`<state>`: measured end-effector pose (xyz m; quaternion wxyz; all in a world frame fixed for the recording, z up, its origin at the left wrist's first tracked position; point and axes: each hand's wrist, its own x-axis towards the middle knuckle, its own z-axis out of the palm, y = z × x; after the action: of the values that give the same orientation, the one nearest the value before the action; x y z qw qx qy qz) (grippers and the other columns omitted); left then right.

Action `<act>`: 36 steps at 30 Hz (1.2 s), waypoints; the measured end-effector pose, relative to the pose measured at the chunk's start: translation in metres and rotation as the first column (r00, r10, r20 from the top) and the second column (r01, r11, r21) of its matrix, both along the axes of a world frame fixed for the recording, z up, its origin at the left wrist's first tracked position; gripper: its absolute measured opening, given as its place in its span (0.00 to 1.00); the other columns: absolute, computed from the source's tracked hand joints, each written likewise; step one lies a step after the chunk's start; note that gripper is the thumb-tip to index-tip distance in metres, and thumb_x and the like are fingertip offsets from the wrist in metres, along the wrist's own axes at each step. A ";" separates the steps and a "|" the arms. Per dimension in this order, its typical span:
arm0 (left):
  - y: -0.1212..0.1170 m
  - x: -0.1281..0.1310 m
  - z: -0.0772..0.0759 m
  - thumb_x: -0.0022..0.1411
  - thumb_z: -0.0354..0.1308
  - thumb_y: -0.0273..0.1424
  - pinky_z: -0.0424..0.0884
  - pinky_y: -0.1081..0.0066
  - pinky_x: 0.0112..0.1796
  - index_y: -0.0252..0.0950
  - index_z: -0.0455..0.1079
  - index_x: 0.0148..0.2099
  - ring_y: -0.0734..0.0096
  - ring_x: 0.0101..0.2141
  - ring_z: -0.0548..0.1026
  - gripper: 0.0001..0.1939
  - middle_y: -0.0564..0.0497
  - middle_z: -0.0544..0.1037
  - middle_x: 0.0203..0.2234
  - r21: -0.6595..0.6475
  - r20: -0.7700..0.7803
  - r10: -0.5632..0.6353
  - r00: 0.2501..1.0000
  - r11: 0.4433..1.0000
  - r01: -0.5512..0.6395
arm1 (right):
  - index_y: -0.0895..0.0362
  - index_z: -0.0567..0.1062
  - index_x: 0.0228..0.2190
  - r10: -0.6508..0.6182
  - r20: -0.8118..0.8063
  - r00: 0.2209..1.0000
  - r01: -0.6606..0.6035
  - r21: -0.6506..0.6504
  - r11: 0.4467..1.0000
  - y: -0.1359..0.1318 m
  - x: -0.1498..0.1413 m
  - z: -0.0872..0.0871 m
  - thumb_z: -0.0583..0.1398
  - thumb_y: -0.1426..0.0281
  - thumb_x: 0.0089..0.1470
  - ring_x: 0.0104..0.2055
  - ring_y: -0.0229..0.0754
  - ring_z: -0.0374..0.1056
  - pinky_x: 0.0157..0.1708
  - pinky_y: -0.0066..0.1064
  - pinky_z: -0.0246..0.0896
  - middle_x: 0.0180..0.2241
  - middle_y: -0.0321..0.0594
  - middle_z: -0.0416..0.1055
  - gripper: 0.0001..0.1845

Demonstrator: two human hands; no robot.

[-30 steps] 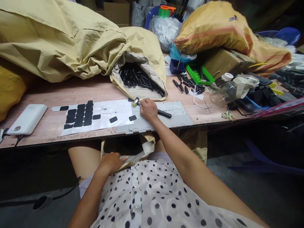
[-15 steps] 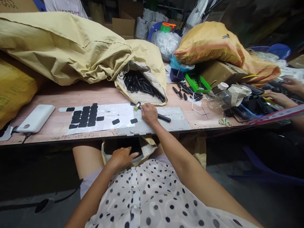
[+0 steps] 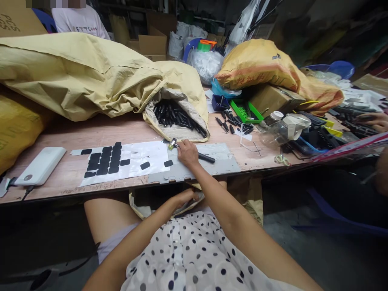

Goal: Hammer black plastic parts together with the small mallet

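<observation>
My right hand rests on the wooden table, closed round a small hammer with a black handle and a pale head. It lies over a grey sheet. To its left a white backing sheet carries several black pads. My left hand is below the table edge in my lap, fingers closed on the rim of a tan bag. Behind the hammer a large tan sack lies open with several black parts inside.
A white power bank lies at the table's left. A green tray, loose black parts, a clear bottle and small scissors crowd the right. Another person's hand works at far right. A person in white sits behind.
My left hand has moved right along the bag in my lap, to under the table edge. My right hand stays on the hammer. The view has tilted up a little.
</observation>
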<state>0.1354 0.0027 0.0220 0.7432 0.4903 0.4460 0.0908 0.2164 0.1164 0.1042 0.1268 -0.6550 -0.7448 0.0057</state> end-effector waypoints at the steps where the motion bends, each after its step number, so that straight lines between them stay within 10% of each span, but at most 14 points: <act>1: -0.003 0.001 0.003 0.47 0.63 0.33 0.72 0.57 0.52 0.35 0.75 0.48 0.47 0.49 0.77 0.23 0.43 0.83 0.44 0.065 -0.048 -0.076 0.996 0.995 0.079 | 0.56 0.78 0.49 0.002 -0.002 1.000 -0.002 0.000 1.000 0.000 0.000 0.000 0.54 0.71 0.66 0.49 0.51 0.65 0.45 0.38 0.60 0.47 0.51 0.72 0.16; 4: -0.014 -0.003 0.016 0.52 0.63 0.39 0.70 0.53 0.54 0.38 0.76 0.53 0.42 0.54 0.75 0.25 0.39 0.81 0.51 0.308 -0.285 -0.291 0.913 0.874 0.375 | 0.56 0.78 0.48 -0.003 -0.002 1.000 0.003 0.001 1.000 -0.002 0.000 -0.001 0.54 0.71 0.66 0.48 0.51 0.65 0.45 0.37 0.60 0.47 0.50 0.72 0.15; 8: -0.005 -0.029 0.060 0.52 0.65 0.38 0.72 0.53 0.49 0.40 0.80 0.35 0.44 0.41 0.80 0.10 0.41 0.84 0.35 0.456 -0.354 -0.486 0.799 0.657 0.601 | 0.55 0.78 0.45 -0.009 -0.001 1.000 0.009 0.023 1.000 -0.003 -0.001 -0.004 0.55 0.72 0.65 0.48 0.51 0.64 0.44 0.38 0.61 0.46 0.49 0.72 0.13; 11: 0.046 -0.051 0.113 0.55 0.64 0.41 0.74 0.61 0.42 0.40 0.81 0.34 0.56 0.33 0.80 0.11 0.48 0.84 0.29 0.389 -0.082 -0.616 0.783 0.704 0.595 | 0.54 0.78 0.45 -0.009 -0.009 1.000 0.009 0.011 1.000 -0.004 -0.002 -0.005 0.56 0.71 0.64 0.48 0.51 0.64 0.44 0.37 0.60 0.46 0.49 0.72 0.12; 14: 0.124 -0.057 0.154 0.60 0.61 0.43 0.74 0.64 0.42 0.36 0.81 0.41 0.58 0.37 0.80 0.17 0.48 0.85 0.34 0.461 0.015 -0.357 0.934 0.831 0.310 | 0.54 0.78 0.45 -0.014 -0.021 1.000 0.013 -0.018 1.000 -0.004 -0.003 -0.005 0.56 0.72 0.64 0.47 0.50 0.65 0.43 0.36 0.60 0.46 0.48 0.72 0.13; 16: 0.174 -0.052 0.165 0.63 0.58 0.36 0.74 0.66 0.44 0.34 0.79 0.38 0.61 0.39 0.79 0.12 0.48 0.84 0.35 0.633 -0.079 0.058 0.995 0.774 0.005 | 0.54 0.78 0.45 -0.014 -0.020 1.000 0.013 -0.010 1.000 -0.005 -0.003 -0.005 0.55 0.72 0.64 0.47 0.50 0.65 0.43 0.36 0.60 0.45 0.48 0.73 0.13; 20: 0.238 -0.045 0.156 0.63 0.55 0.24 0.72 0.64 0.52 0.32 0.77 0.43 0.58 0.48 0.78 0.10 0.43 0.82 0.43 0.799 -0.325 0.643 0.694 0.578 -0.162 | 0.54 0.79 0.43 0.013 -0.016 1.000 -0.013 0.020 1.000 -0.007 -0.002 -0.007 0.56 0.72 0.63 0.46 0.50 0.66 0.42 0.36 0.60 0.44 0.47 0.73 0.12; 25: 0.258 -0.052 0.136 0.64 0.60 0.29 0.72 0.57 0.53 0.31 0.74 0.54 0.48 0.54 0.76 0.17 0.34 0.76 0.55 0.809 -0.464 0.751 0.471 0.576 -0.121 | 0.54 0.78 0.43 0.029 -0.016 0.999 -0.028 0.061 0.998 -0.008 -0.001 -0.014 0.57 0.71 0.63 0.46 0.49 0.65 0.42 0.36 0.60 0.42 0.46 0.73 0.11; 32: 0.274 -0.057 0.133 0.63 0.63 0.37 0.75 0.57 0.46 0.36 0.80 0.44 0.46 0.49 0.79 0.12 0.36 0.81 0.49 0.738 -0.565 0.724 0.395 0.658 -0.150 | 0.54 0.78 0.41 0.047 -0.028 0.998 -0.043 0.136 0.990 -0.006 -0.001 -0.025 0.58 0.72 0.62 0.43 0.48 0.63 0.40 0.35 0.58 0.40 0.45 0.71 0.09; 36: 0.249 -0.079 0.129 0.66 0.59 0.37 0.74 0.61 0.44 0.37 0.81 0.46 0.52 0.45 0.80 0.14 0.42 0.83 0.42 0.846 -0.408 0.738 0.537 0.527 -0.081 | 0.54 0.78 0.42 0.048 -0.032 0.998 -0.043 0.148 0.988 -0.005 -0.001 -0.027 0.58 0.72 0.62 0.43 0.48 0.62 0.40 0.35 0.57 0.40 0.45 0.70 0.09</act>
<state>0.0561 0.2518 0.1508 0.1731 0.6027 0.7372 0.2518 0.2159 0.1114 0.0769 0.1879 -0.6266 -0.7555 -0.0347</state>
